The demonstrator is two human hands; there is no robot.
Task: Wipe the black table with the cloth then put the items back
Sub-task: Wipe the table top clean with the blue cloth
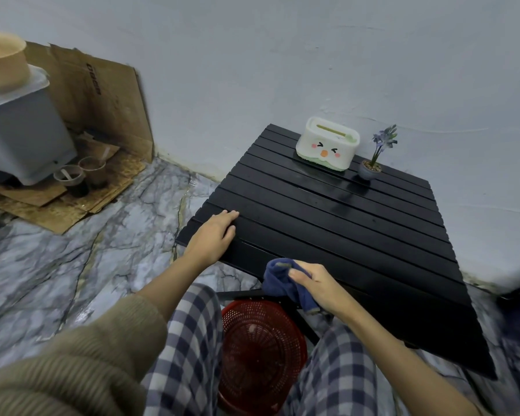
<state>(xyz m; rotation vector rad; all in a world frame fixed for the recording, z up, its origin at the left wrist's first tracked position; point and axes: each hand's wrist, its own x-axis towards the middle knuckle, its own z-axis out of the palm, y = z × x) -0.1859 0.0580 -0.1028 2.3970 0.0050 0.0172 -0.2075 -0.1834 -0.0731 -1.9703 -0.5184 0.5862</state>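
The black slatted table (336, 217) stands against the wall. At its far edge sit a white tissue box with a cartoon face (327, 144) and a small potted purple flower (373, 163). My left hand (213, 235) lies flat on the table's near left corner, fingers together, holding nothing. My right hand (315, 285) grips a bunched dark blue cloth (282, 280) at the table's near edge, with part of the cloth hanging below the edge.
A red plastic basket (258, 355) sits on the floor between my knees, partly under the table. At the left stand a grey bin (24, 136), flattened cardboard (96, 97) and two plastic cups (81, 172). The floor is marble.
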